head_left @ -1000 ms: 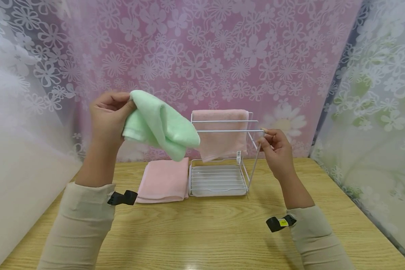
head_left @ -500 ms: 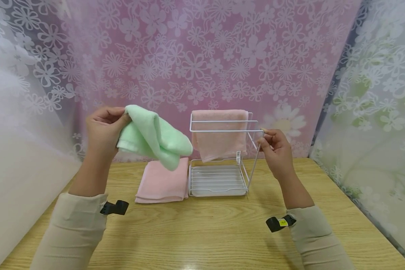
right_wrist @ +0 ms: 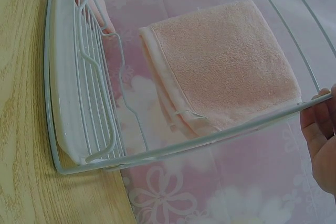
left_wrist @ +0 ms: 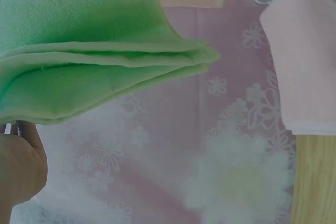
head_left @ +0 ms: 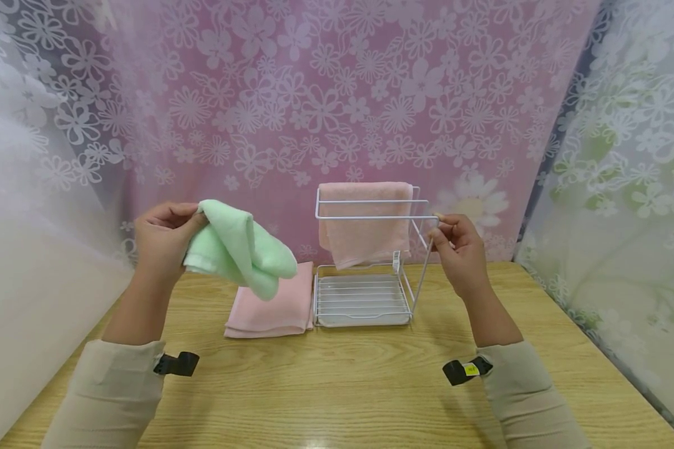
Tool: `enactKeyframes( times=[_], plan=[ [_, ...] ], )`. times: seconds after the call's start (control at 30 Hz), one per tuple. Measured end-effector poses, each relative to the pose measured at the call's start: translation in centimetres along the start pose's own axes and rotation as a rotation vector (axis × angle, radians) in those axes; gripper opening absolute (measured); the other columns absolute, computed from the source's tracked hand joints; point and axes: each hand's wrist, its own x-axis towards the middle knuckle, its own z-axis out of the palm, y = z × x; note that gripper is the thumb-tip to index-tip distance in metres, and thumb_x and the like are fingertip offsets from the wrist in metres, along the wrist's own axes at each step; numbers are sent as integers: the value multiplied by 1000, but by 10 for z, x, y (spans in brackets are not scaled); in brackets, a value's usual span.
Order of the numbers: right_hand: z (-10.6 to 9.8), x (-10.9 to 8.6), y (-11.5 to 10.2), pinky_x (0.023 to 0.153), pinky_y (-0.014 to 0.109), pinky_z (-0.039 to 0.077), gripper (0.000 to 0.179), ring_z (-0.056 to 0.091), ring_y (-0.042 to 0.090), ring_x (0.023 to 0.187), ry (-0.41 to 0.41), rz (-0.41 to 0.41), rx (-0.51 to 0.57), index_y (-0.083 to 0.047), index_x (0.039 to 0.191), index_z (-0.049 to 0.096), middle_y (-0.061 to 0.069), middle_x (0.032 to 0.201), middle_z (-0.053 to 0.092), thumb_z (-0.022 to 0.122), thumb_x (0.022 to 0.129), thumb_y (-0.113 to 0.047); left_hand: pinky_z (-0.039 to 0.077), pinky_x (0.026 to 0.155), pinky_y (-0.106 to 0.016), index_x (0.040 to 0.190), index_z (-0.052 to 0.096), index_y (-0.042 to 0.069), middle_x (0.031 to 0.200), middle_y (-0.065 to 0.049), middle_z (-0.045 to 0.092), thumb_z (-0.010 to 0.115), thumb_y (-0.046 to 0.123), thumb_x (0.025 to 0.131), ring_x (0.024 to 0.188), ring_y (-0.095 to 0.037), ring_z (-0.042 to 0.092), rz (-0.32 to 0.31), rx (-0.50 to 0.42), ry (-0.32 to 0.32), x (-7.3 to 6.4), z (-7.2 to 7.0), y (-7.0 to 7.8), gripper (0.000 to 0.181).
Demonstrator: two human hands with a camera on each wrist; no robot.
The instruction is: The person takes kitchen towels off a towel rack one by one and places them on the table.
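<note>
My left hand (head_left: 161, 240) pinches one end of a light green towel (head_left: 241, 249), folded and drooping to the right in the air left of the rack. In the left wrist view the green towel (left_wrist: 94, 19) shows its stacked folded edges. At the right, my right hand (head_left: 459, 252) grips the top front corner of a white wire rack (head_left: 376, 217). A pink towel (head_left: 365, 234) hangs over the rack's rear top bar; the right wrist view shows this hanging pink towel (right_wrist: 226, 66) close up, beyond the rack's side wire.
A folded pink towel (head_left: 278, 305) lies on the wooden table (head_left: 326, 386), against the rack's left side. Under the rack's lower wires sits a white tray (head_left: 365, 321). Behind stands a pink floral curtain (head_left: 292, 100), with pale sheets at both sides.
My left hand has lowered and moved left with the green towel, away from the rack; the towel now overlaps the folded pink one in view. My right hand stays on the rack's corner.
</note>
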Motion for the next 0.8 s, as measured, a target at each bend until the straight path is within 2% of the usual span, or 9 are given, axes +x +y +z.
enactKeyframes(
  times=[0.13, 0.23, 0.47, 0.8],
  plan=[
    [0, -1, 0, 70, 20, 55, 16, 59, 13, 80, 2, 1, 11, 1, 113, 58, 2, 89, 61, 55, 98, 0, 57, 58, -24, 80, 76, 0, 76, -4, 72, 78, -10, 76, 64, -13, 68, -31, 18, 9, -4, -8, -5, 11],
    [0, -1, 0, 70, 20, 55, 16, 59, 13, 79, 5, 1, 9, 1, 113, 58, 3, 89, 61, 55, 98, 0, 57, 58, -23, 79, 76, 1, 76, -3, 72, 78, -10, 76, 64, -12, 68, -62, 36, 42, -7, -15, -7, 11],
    [0, 0, 0, 70, 20, 55, 15, 60, 10, 78, 5, 11, 2, 2, 113, 57, 3, 91, 61, 56, 98, -1, 57, 57, -23, 78, 76, 1, 76, -4, 72, 78, -11, 75, 64, -12, 69, -81, 6, 85, -12, -31, -17, 12],
    [0, 0, 1, 70, 22, 55, 15, 61, 18, 79, 7, 8, 10, 0, 113, 58, 2, 89, 61, 56, 98, -1, 57, 58, -24, 78, 75, 2, 73, -3, 71, 80, -7, 76, 64, -12, 68, -169, -4, 144, -23, -49, -25, 10]
  ],
)
